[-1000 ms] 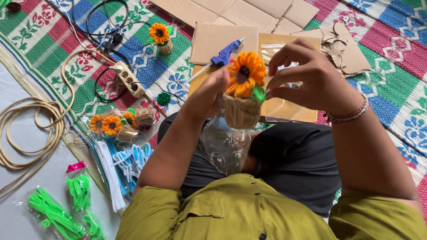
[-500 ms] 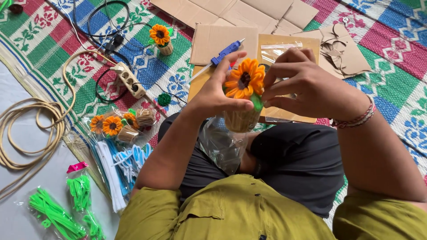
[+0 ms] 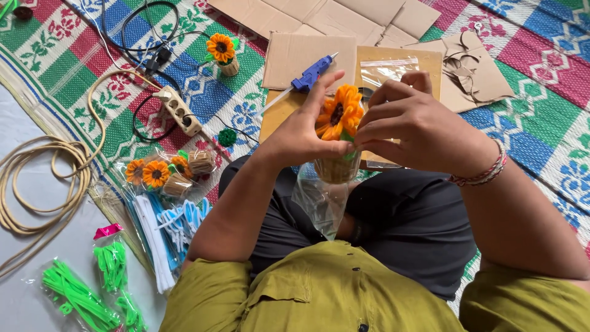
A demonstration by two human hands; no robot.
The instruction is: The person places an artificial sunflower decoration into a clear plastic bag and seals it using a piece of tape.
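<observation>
An orange pipe-cleaner sunflower (image 3: 339,112) in a small twine-wrapped pot (image 3: 337,169) is held up in front of me. My left hand (image 3: 299,132) grips the pot from the left, thumb and forefinger up beside the bloom. From the right, my right hand (image 3: 415,126) closes its fingers on the green stem just under the flower. A clear plastic bag (image 3: 318,201) hangs below the pot over my lap.
A blue glue gun (image 3: 312,72) lies on cardboard sheets (image 3: 307,56) ahead. A power strip (image 3: 179,111) with cables sits left, near a finished potted sunflower (image 3: 222,53). More sunflowers in a bag (image 3: 165,173), white and blue pipe cleaners (image 3: 158,232), green ones (image 3: 80,295) and coiled cane (image 3: 31,184) lie left.
Both hands lifted the potted sunflower slightly and drew closer around it. The right hand's fingers moved in onto the stem under the bloom.
</observation>
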